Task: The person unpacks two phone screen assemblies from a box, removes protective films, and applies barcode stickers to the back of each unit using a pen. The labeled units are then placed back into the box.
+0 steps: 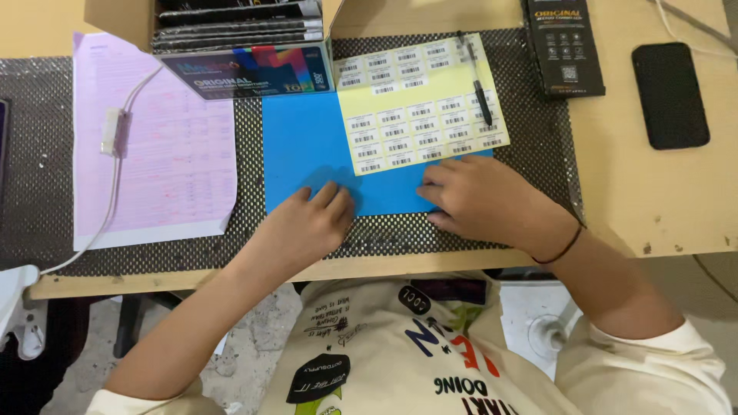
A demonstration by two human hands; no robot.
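Blue sheet [307,146]: upper right corner hidden under label sheet [419,100]; bottom edge partly covered by left hand [311,223] and right hand [480,200]. Fingertips of both hands curl under, not visible. Box [231,38]: top cut off by frame edge; contents only partly seen. Black packet [563,46]: top cut off. Pink form [154,146]: print too small to tell; lower part under white cable [115,177]. Dark object at far left edge, mostly out of frame, kind unclear. Barcodes on labels too small to tell.
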